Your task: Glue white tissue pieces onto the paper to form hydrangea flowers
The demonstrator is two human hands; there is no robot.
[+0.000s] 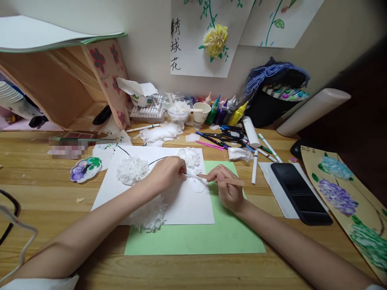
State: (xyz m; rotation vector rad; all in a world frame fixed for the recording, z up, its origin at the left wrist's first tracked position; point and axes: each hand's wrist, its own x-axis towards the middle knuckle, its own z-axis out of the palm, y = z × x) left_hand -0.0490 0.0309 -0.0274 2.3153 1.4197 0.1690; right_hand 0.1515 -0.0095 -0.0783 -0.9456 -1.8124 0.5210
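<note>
My right hand [227,188] is closed around a wooden craft stick [236,182], whose tip reaches left towards my other hand. My left hand [169,172] is pinched over the white sheet [184,209]. At its fingertips show a thin dark tip and a small white scrap [192,175]; my fingers hide what else they hold. Beside the scrap, a pencilled outline runs across the paper. Three white ruffled paper flowers stand on the sheet: one at left [132,170], one behind my left hand [190,157] and one under my left forearm [149,215]. Green paper [193,241] lies beneath.
Behind the sheet are a paper cup [201,113], paint bottles [238,114], scissors [232,135] and tissue scraps [166,132]. A paint palette [85,169] sits left. At right lie a phone [299,193] and a flower picture [338,193].
</note>
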